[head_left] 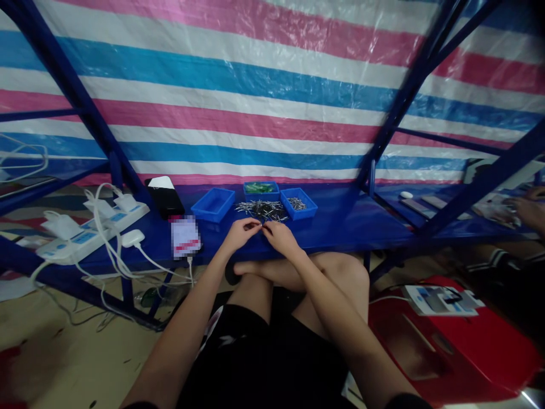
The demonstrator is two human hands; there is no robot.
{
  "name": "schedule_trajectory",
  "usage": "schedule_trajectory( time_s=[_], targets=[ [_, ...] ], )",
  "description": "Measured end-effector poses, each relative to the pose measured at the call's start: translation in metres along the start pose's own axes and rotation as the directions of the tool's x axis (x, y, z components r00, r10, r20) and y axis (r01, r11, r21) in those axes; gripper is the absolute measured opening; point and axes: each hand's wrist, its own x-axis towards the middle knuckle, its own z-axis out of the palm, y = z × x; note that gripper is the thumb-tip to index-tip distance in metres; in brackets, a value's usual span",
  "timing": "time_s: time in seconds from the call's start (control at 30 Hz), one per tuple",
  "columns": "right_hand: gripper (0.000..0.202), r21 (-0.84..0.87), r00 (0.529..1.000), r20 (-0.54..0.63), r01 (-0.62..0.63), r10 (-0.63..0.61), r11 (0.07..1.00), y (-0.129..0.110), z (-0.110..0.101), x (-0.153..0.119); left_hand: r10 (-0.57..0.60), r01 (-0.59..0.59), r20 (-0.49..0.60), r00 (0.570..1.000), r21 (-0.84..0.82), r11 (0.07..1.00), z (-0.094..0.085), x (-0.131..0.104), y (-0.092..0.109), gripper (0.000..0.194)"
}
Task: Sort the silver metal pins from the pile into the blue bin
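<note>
My left hand and my right hand meet fingertip to fingertip over the front part of the blue table. Both are closed in a pinch. What lies between the fingers is too small to make out. Just beyond them is a loose pile of thin metal pins, silvery and dark. A blue tray to the right of the pile holds small metal pieces. Behind the pile, another blue tray contains green pieces. To the left stands an empty blue tray.
Left on the table are a black phone, a second phone with a lit screen and a power strip with tangled white cables. Blue metal posts frame the striped sheet behind. At far right, another person's hand shows.
</note>
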Motion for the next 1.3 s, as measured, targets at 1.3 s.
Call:
schedule_trajectory(
  time_s=[1.3],
  targets=[
    [0.02,0.094,0.997,0.028,0.064,-0.067,0.993,0.003,0.003,0.005,0.015,-0.015,-0.008,1.0,-0.042,0.999,-0.001,0.0,0.002,0.023]
  ],
)
